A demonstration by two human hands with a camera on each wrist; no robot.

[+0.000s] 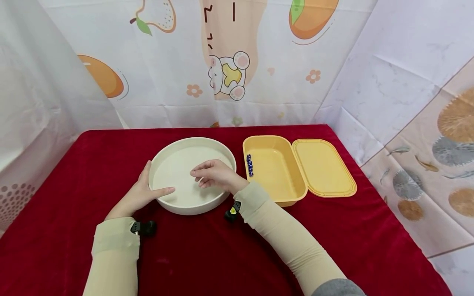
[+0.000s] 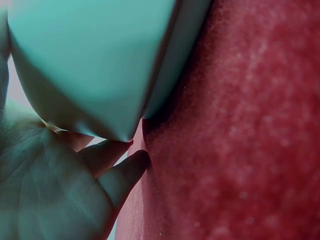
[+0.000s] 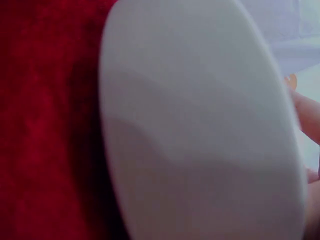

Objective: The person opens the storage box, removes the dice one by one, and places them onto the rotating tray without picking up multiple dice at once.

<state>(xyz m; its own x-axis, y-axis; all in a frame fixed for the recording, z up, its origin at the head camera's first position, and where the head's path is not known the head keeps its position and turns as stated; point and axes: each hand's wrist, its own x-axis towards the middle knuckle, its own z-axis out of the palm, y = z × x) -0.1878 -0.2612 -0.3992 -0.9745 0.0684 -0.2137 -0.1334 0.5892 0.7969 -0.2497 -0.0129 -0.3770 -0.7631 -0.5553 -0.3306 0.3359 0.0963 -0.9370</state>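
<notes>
A round cream tray [image 1: 174,170] with a low wall lies on the red cloth. At its left side my left hand [image 1: 135,197] holds the wall, thumb over the rim and fingers along the outside. The left wrist view shows those fingers against the tray's outer wall [image 2: 100,60]. Over the right half of the tray hovers my right hand [image 1: 219,176], fingers loosely bent. I see nothing in it, though its palm is hidden. In the right wrist view the tray wall [image 3: 200,110] covers most of that hand.
Right of the tray stands a yellow box [image 1: 279,174], with several small blue dice [image 1: 249,165] lined up along its left wall. Its yellow lid [image 1: 324,166] lies flat beside it. A printed curtain [image 1: 159,82] hangs behind the table.
</notes>
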